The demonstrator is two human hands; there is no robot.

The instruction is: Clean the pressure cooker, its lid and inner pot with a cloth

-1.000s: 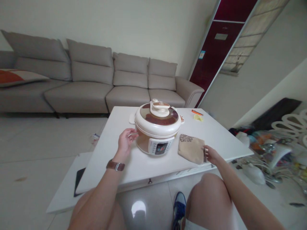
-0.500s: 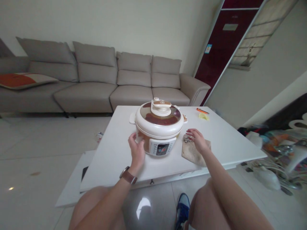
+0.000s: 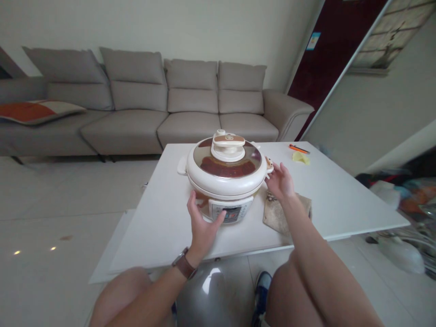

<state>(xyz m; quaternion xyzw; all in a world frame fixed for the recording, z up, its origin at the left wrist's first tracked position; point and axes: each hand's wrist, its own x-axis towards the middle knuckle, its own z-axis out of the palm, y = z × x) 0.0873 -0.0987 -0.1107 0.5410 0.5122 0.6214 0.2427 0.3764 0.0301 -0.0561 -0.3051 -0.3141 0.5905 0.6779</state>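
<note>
Cooker [image 3: 226, 184] now flanked: my right hand [image 3: 279, 180] leaves cloth [image 3: 276, 218] for its right handle [image 3: 270, 170], half-curled, grip unclear, left hand [image 3: 203, 229] spread wide, gripping nothing, at its front.

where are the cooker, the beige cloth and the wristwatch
cooker [image 3: 227, 185]: head view, on the front of its white lid rim
beige cloth [image 3: 275, 215]: head view, on its bare part left of the forearm
wristwatch [image 3: 185, 265]: head view, on its brown strap

White-and-brown cooker [image 3: 226, 184], beige patterned cloth [image 3: 276, 217]
</note>
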